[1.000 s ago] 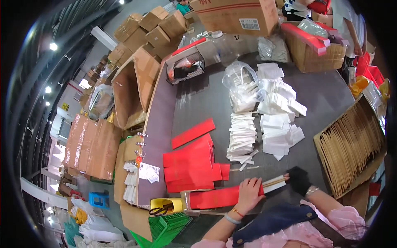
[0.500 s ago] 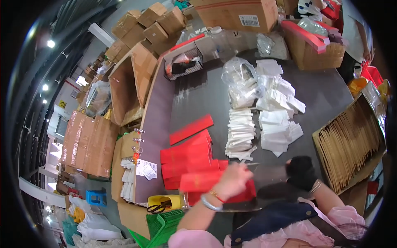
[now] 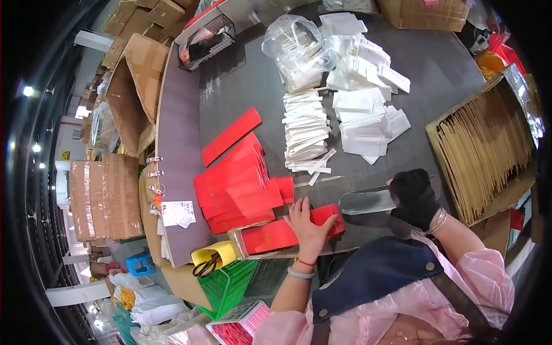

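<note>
No wording reads clearly: a printed white label (image 3: 178,213) lies on the counter's (image 3: 230,109) raised left edge; beyond is a yellow sign (image 3: 65,155), probably a warning; red packets (image 3: 267,236) bear faint gold marks.

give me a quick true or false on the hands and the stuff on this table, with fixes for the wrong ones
1. The left hand rests with spread fingers on a long red piece. True.
2. Both hands wear black gloves. False: only the right hand does; the left is bare.
3. The scissors are in a blue holder. False: they are in a yellow holder.
4. A clear bag lies at the far end of the column of white strips. True.
5. The brown sheets are left of the red pile. False: they are on the far right.
</note>
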`<action>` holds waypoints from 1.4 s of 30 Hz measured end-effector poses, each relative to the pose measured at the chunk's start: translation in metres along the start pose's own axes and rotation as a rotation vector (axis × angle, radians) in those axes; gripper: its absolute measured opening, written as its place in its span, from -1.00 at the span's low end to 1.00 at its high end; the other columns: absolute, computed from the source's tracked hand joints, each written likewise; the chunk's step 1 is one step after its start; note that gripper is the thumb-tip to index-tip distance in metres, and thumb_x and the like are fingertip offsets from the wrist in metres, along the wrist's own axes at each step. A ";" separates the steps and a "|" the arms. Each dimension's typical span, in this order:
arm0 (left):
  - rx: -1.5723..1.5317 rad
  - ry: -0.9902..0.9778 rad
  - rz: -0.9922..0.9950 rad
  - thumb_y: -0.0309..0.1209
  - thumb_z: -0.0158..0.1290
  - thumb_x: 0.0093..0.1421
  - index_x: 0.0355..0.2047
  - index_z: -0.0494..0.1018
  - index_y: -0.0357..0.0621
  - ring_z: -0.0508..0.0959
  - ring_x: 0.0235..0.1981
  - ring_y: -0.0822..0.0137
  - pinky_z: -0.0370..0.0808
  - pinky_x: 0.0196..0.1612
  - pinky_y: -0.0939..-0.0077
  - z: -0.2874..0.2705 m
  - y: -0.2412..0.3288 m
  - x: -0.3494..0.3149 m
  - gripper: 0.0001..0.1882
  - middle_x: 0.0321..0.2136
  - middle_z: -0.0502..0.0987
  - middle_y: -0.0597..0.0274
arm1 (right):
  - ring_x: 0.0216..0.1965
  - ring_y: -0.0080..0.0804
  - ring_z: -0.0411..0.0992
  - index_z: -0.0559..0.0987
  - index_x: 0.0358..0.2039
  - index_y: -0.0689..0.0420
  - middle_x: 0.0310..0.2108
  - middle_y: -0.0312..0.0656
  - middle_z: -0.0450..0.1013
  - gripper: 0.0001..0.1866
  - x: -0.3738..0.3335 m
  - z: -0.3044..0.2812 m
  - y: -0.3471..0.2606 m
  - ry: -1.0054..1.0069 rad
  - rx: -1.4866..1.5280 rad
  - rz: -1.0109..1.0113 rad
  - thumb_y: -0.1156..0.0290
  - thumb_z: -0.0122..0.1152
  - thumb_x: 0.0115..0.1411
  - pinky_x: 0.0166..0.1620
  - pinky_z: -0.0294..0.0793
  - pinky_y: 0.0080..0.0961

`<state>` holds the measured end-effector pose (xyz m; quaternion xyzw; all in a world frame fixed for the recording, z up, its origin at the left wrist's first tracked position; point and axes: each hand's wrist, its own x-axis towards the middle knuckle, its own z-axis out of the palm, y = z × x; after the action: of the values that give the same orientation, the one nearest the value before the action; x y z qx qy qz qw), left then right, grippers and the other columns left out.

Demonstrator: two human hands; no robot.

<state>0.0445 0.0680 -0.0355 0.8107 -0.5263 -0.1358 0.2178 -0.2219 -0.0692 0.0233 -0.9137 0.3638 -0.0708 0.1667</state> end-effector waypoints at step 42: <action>-0.111 -0.014 0.600 -0.47 0.27 -0.06 -0.22 0.47 -0.07 0.49 -0.23 0.02 0.47 -0.18 0.20 0.031 0.063 0.094 -0.64 -0.29 0.48 0.12 | -0.09 0.00 0.42 0.53 -0.13 0.26 -0.15 0.07 0.45 -0.66 -0.184 -0.012 0.227 0.400 -0.300 0.879 0.41 0.15 0.05 -0.01 0.40 -0.22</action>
<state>0.0190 -0.0460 -0.0305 0.6050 -0.7355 -0.0996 0.2884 -0.5039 -0.1001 -0.0481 -0.6568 0.7449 -0.1146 -0.0254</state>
